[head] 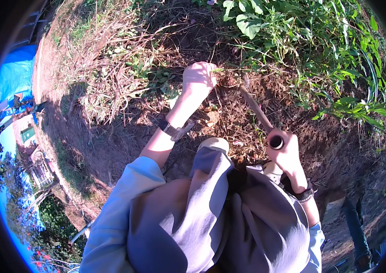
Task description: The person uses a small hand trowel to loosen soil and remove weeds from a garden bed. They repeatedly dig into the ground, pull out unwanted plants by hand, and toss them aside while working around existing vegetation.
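Note:
My right hand [285, 152] is wrapped around a long-handled hand tool [256, 108]. The round, dark butt of its handle faces up at me, and the brown shaft slants away to the upper left. Its far end meets the dry litter, so its working head cannot be made out. Ahead and to the left, my left hand [198, 77] is closed in a fist around thin grass stems [218, 70], with a green tip poking out beside the fingers. Loose soil and dry plant litter [228, 124] lie between the two hands, just beyond my shoes [215, 144].
Dense green weeds [302, 44] grow at the upper right. A heap of pulled, drying stalks [117, 75] spreads on the left. Farther off at the left rim are a blue tarp [17, 70] and a green bin [27, 134]. A dark green post-like object [356, 228] stands at lower right.

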A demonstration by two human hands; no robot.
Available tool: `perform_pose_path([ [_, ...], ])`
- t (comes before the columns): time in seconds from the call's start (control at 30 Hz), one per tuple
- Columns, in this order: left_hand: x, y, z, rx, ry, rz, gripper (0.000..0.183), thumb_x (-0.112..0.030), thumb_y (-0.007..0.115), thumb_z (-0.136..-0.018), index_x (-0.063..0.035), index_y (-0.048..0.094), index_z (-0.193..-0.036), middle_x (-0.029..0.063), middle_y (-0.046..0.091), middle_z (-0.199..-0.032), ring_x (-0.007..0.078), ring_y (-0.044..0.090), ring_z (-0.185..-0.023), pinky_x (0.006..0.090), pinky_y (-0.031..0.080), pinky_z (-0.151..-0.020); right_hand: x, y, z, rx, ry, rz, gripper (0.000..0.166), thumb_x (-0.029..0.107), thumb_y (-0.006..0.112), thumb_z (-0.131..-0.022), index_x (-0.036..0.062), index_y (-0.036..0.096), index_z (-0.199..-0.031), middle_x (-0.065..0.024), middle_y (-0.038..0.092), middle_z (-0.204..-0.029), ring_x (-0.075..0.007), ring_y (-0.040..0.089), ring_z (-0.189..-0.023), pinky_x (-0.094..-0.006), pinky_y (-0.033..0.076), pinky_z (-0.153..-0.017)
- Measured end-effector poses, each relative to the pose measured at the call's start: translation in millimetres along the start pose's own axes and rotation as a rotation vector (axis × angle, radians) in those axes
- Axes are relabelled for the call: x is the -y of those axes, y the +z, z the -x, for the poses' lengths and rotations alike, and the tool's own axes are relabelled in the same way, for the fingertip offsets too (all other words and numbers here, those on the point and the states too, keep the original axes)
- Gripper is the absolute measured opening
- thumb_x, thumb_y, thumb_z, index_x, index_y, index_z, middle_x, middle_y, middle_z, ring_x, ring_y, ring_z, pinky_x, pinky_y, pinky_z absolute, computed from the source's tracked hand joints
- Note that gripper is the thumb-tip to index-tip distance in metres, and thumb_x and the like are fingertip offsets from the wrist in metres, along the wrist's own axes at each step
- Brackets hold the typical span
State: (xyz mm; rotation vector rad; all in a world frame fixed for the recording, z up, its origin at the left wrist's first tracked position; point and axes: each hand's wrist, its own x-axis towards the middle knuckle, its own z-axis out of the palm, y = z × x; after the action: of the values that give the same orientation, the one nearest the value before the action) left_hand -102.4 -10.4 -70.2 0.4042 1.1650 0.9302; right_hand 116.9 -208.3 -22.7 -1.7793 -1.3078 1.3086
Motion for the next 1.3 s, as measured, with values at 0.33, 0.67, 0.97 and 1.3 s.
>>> perform_pose_path([
  [0.33,-18,-28,9,0.144,0.775,-1.478,0.006,-0.006,0.066,-0.074,-0.0038,0.067,-0.08,0.0053,0.066,-0.069,0.015,0.062,-0.058,0.0276,0.051,-0.053,-8,18,-50,-0.037,0.048,-0.161,0.013,0.01,0.064,-0.062,0.0048,0.061,-0.073,-0.0056,0.058,-0.064,-0.0149,0.056,-0.061,-0.0279,0.045,-0.06],
  [0.67,-92,-53,86,-0.091,0.544,-1.698,0.027,-0.011,0.068,-0.078,-0.0044,0.07,-0.104,0.0138,0.07,-0.085,0.0187,0.068,-0.073,0.0274,0.052,-0.067,-7,4,-17,0.02,0.019,-0.08,0.014,0.008,0.065,-0.062,0.0042,0.063,-0.075,-0.0088,0.062,-0.064,-0.0186,0.062,-0.06,-0.0288,0.049,-0.061],
  [0.97,-250,-101,94,-0.731,0.952,-1.838,0.024,-0.019,0.075,-0.074,-0.0051,0.07,-0.094,0.0129,0.068,-0.074,0.0237,0.068,-0.075,0.0334,0.051,-0.074,-3,14,-30,0.002,-0.003,-0.083,0.013,0.008,0.065,-0.064,0.005,0.064,-0.077,-0.0101,0.062,-0.064,-0.0212,0.062,-0.06,-0.0308,0.049,-0.061],
  [1.3,-280,-205,41,-0.379,0.92,-2.173,0.075,-0.009,0.066,-0.075,-0.0237,0.037,-0.142,0.0231,0.027,-0.147,0.0378,0.051,-0.116,0.0433,0.043,-0.096,12,-60,74,-0.106,-0.034,0.315,0.013,0.002,0.063,-0.057,0.0057,0.06,-0.07,-0.0101,0.059,-0.069,-0.0286,0.059,-0.058,-0.0334,0.048,-0.055],
])
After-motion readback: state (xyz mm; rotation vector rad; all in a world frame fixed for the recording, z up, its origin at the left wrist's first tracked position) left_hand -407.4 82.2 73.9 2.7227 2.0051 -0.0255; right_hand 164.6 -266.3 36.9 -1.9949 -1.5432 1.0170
